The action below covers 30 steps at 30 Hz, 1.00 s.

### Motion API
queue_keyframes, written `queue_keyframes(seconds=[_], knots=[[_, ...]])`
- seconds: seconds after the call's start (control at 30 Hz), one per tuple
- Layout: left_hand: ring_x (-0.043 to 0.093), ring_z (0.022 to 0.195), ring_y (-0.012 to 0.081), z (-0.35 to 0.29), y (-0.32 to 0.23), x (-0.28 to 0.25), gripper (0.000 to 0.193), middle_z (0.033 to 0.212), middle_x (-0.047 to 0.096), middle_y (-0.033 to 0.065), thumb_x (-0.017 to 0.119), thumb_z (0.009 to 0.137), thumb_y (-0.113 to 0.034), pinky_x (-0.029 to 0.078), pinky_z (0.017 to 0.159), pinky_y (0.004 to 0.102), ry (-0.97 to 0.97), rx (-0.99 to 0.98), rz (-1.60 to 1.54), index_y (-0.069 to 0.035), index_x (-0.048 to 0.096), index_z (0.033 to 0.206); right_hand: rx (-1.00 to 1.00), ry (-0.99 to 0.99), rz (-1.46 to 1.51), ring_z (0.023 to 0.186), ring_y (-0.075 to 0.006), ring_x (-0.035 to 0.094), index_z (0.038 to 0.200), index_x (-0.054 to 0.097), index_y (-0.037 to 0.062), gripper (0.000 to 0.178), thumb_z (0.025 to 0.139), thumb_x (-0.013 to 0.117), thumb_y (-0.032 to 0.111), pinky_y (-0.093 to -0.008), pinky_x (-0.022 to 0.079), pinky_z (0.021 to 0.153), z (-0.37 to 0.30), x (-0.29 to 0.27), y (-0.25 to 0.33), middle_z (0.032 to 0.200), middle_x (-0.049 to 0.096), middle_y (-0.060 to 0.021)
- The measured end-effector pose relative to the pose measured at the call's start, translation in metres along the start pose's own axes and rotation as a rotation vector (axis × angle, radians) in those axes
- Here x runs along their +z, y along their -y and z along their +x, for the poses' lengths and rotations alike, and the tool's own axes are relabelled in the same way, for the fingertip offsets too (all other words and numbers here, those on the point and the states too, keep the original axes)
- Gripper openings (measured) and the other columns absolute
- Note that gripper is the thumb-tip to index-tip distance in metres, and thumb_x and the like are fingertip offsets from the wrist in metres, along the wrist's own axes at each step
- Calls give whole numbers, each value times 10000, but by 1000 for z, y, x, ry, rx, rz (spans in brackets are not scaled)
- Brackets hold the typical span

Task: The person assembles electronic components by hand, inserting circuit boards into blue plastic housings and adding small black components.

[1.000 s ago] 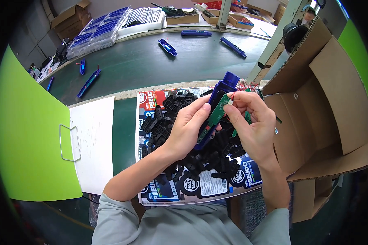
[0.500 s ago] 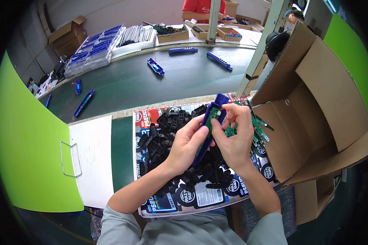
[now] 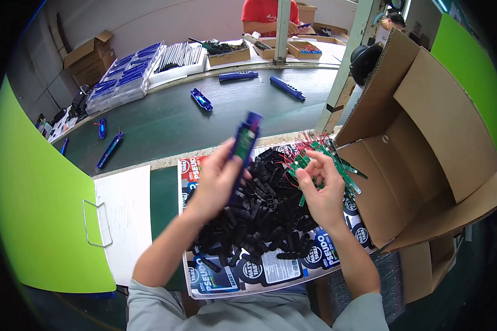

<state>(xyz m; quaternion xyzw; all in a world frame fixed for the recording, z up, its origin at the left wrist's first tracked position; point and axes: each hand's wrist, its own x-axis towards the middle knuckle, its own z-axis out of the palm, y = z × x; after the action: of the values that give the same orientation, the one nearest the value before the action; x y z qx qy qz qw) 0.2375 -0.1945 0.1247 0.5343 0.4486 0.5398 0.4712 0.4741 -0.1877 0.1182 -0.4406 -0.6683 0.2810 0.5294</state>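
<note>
My left hand [image 3: 215,179] is closed around a long blue plastic housing [image 3: 252,122], slightly blurred by motion, and a green circuit board [image 3: 242,148] sits inside it. My right hand [image 3: 326,190] holds nothing that I can see; its fingers are half curled, with the thumb apart from them. It hovers at the near side of a heap of green circuit boards [image 3: 342,172] with thin red wires. Below and between both hands lies a pile of small black plastic parts [image 3: 265,220] on a printed sheet [image 3: 284,267].
An open cardboard box [image 3: 425,160] stands at the right. Several blue housings [image 3: 287,87] lie on the dark green conveyor belt [image 3: 165,118] beyond a ledge. On the left are a green panel [image 3: 44,209] and a white sheet [image 3: 128,220]. A person in red [image 3: 259,16] works across the belt.
My left hand has carried the blue housing left and away from my right hand. My right hand has let go of it and its fingers have come apart. The housings on the belt appear slightly farther left.
</note>
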Motion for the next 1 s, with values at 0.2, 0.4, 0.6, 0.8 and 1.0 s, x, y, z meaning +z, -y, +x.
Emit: queue_keyframes(seconds=[0.2, 0.4, 0.6, 0.8, 1.0], knots=[[665, 746, 121, 84, 58, -135, 413, 1004, 696, 86, 519, 1024, -49, 547, 665, 281, -244, 50, 480, 12, 536, 1432, -114, 54, -352, 739, -204, 620, 1099, 698, 42, 232, 874, 749, 64, -360, 469, 739, -15, -22, -30, 911, 653, -72], [720, 919, 417, 130, 90, -220, 363, 975, 731, 242, 542, 930, -32, 540, 827, 490, -382, 17, 1091, -37, 614, 1285, -252, 104, -706, 881, -281, 626, 1028, 718, 59, 175, 858, 758, 78, -419, 453, 815, -1, -39, -36, 924, 676, -82], [672, 1039, 396, 142, 137, -285, 320, 1089, 691, 225, 577, 907, -30, 520, 929, 465, -420, 58, 1263, -10, 664, 1214, -96, 72, -732, 932, -289, 613, 1133, 688, 24, 286, 894, 754, 167, -428, 444, 826, 22, -30, -36, 963, 666, -109], [609, 1159, 386, 132, 129, -287, 388, 1230, 652, 216, 603, 888, -167, 489, 1041, 476, -377, -40, 1437, -28, 708, 1235, -114, 42, -940, 956, -305, 600, 1218, 674, 33, 413, 877, 763, 249, -443, 439, 855, 39, -20, -45, 964, 649, -112], [589, 1211, 351, 166, 86, -251, 424, 1285, 640, 159, 629, 834, -89, 492, 1036, 455, -494, 179, 1461, -45, 694, 1251, 17, 32, -750, 879, -283, 572, 1138, 662, 35, 367, 801, 789, 108, -423, 433, 822, 39, -22, -36, 894, 605, -89]])
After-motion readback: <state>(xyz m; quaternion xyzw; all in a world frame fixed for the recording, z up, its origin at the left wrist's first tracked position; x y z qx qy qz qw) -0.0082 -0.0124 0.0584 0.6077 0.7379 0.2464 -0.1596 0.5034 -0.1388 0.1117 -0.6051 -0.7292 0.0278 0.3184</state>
